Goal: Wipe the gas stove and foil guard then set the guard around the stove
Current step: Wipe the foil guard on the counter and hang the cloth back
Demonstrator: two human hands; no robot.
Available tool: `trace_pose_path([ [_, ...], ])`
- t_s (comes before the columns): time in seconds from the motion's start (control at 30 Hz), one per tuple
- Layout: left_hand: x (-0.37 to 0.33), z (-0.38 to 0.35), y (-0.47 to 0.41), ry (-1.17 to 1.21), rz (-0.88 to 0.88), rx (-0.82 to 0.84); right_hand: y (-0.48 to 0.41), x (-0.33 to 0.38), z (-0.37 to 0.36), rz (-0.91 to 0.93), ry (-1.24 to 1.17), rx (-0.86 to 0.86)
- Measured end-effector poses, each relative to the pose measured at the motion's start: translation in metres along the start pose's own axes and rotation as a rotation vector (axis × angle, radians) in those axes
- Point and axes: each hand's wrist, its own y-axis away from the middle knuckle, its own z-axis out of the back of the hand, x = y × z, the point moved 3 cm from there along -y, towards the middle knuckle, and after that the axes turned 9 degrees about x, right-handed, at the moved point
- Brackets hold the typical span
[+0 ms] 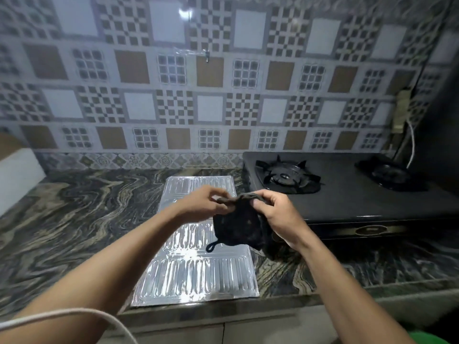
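A black two-burner gas stove (pixel 347 194) stands on the right of the marbled counter. The silver foil guard (pixel 193 274) lies flat on the counter just left of the stove. Above the guard's middle I hold a dark cloth (pixel 238 227) with a small loop hanging from its lower corner. My left hand (pixel 203 202) pinches the cloth's top left edge. My right hand (pixel 278 214) grips its top right edge. The cloth hangs between both hands, near the stove's front left corner.
The marbled counter (pixel 74 224) stretches to the left, with a white block (pixel 17 177) at its far left. A patterned tiled wall (pixel 211 95) rises behind. A white cable (pixel 411 145) hangs by the stove's right burner, beside a dark upright object (pixel 439 120).
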Motion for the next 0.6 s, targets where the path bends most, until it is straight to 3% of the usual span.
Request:
trace_pose_path([
  [0.1, -0.017, 0.019, 0.004, 0.082, -0.080, -0.155, -0.002, 0.015, 0.001, 0.014, -0.030, 0.023],
  [0.3, -0.048, 0.040, 0.017, 0.023, -0.201, -0.281, -0.004, 0.049, -0.011, 0.078, 0.051, 0.097],
  [0.43, -0.049, 0.041, 0.034, -0.069, -0.241, -0.296, -0.013, 0.063, -0.018, 0.016, 0.005, -0.121],
  [0.53, -0.044, 0.027, 0.047, -0.028, -0.246, -0.261, -0.016, 0.074, -0.026, -0.030, -0.033, -0.199],
  [0.6, -0.046, 0.015, 0.057, -0.119, -0.225, -0.244, -0.016, 0.081, -0.033, -0.052, -0.105, -0.218],
])
